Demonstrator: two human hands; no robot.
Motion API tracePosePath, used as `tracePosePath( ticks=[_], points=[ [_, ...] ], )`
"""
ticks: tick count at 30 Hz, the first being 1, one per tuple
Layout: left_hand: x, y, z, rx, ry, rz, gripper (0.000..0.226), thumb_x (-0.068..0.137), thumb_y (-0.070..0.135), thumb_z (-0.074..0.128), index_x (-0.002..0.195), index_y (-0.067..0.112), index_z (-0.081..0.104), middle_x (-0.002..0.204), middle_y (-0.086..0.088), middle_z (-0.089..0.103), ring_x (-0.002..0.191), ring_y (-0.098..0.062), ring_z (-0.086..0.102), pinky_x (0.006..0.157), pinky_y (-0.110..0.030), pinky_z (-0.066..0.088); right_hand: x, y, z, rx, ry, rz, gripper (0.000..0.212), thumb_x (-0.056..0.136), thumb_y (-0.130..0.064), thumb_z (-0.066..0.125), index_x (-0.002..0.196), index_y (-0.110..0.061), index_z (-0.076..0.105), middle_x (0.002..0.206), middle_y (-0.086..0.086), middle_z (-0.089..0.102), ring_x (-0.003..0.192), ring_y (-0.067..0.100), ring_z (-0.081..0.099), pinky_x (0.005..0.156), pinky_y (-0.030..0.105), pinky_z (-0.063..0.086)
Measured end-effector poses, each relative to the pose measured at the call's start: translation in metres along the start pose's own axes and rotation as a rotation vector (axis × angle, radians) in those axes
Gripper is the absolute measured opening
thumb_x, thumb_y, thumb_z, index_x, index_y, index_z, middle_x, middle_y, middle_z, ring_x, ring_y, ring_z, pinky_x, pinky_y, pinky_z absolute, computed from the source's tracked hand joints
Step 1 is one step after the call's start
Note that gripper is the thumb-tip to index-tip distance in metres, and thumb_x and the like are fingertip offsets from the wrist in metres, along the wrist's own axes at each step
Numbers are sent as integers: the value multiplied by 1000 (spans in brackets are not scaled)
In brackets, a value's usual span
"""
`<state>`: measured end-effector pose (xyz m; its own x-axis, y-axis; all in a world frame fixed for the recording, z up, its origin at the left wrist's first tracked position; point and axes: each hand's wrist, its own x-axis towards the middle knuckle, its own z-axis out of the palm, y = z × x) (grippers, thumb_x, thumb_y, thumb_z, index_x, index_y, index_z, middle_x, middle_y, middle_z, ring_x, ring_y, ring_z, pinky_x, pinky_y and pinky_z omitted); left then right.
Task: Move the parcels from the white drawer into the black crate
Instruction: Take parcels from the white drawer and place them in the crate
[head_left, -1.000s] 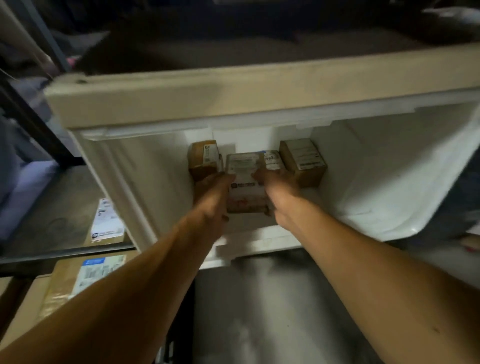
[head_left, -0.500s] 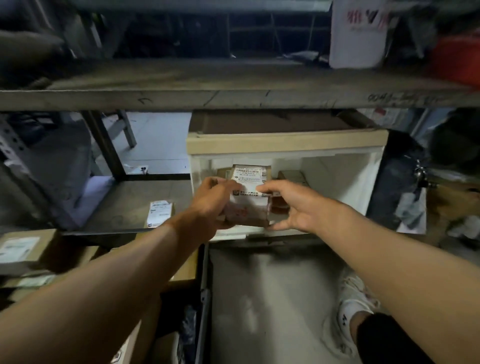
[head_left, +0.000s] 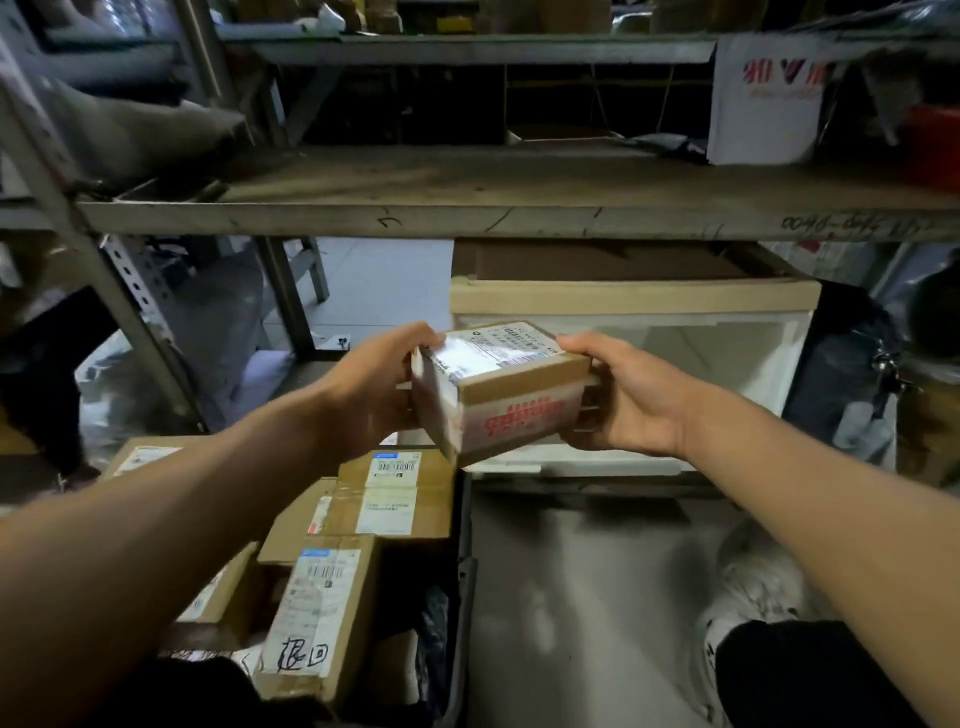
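Note:
I hold a small cardboard parcel (head_left: 506, 387) with a white label and red printed tape in the air in front of the white drawer (head_left: 675, 338). My left hand (head_left: 379, 384) grips its left end and my right hand (head_left: 623, 395) grips its right end. The drawer stands pulled out under a wooden shelf, and the parcel and my hands hide most of its inside. The black crate (head_left: 462, 587) lies at the lower left, its right wall visible. Several cardboard parcels (head_left: 395, 499) with labels sit in it.
A wooden shelf board (head_left: 519, 202) runs across above the drawer on a grey metal rack post (head_left: 130, 322). A white bag (head_left: 763, 98) stands on it at right. Grey floor (head_left: 587, 597) and my white shoe (head_left: 753, 587) lie below the drawer.
Both hands have lifted the parcel out of the drawer and drawn it back toward me and slightly left. The view has pulled back, and the crate with its parcels has come into sight.

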<state>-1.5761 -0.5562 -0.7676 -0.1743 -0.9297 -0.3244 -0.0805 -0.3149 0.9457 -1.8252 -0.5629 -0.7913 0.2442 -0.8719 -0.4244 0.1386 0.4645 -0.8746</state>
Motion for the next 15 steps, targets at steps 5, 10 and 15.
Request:
tracePosePath(
  ticks=[5, 10, 15],
  points=[
    [12, -6, 11, -176, 193, 105, 50, 91, 46, 66, 124, 10, 53, 114, -15, 72, 102, -30, 72, 87, -44, 59, 9, -7, 14, 132, 99, -12, 37, 91, -33, 62, 123, -14, 64, 103, 15, 72, 83, 23, 68, 54, 31, 55],
    [10, -16, 13, -90, 163, 135, 47, 94, 45, 63, 129, 16, 53, 124, -13, 65, 114, -29, 64, 100, -55, 50, 17, -5, 22, 98, 174, -51, 34, 91, -35, 65, 122, -19, 65, 125, 19, 65, 103, 29, 67, 58, 34, 58],
    [7, -19, 7, -24, 108, 173, 36, 99, 39, 56, 128, 18, 58, 113, -11, 69, 111, -27, 65, 102, -46, 47, 17, -1, 28, -173, 155, -156, 42, 95, -62, 53, 123, -31, 61, 122, 7, 66, 108, 27, 68, 69, 37, 60]
  ],
)
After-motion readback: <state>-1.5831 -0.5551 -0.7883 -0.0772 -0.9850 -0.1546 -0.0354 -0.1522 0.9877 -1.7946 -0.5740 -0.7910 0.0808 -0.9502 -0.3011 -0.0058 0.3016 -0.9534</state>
